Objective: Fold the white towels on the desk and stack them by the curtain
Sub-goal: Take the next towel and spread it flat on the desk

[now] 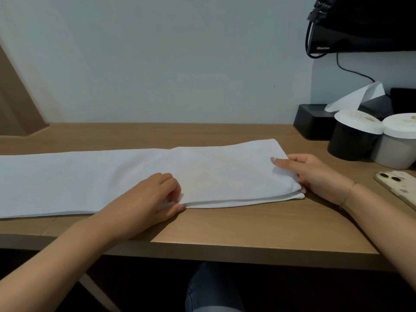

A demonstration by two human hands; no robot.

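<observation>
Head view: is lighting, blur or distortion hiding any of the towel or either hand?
Head view: dim, even light, soft throughout; wide-angle bending at the edges. White towel reads flat, weave lost, its left end cut off by the frame. Left hand pinches the near fold edge; right hand grips the right end; both cast faint shadows on the desk.

1. Towel (pixel 108 176): plain white, no pattern.
2. Desk (pixel 247 226): tan wood tone, faint grain.
3. Wall (pixel 157 64): pale grey-blue, unpatterned.
4. Tissue box (pixel 313 121): black; tissue (pixel 358 96) white.
5. Two cups, white lids: one black (pixel 351 143), one grey (pixel 396 152).
6. Phone (pixel 398 185): cream-gold, mottled.
7. Television (pixel 364 23): glossy black.
</observation>
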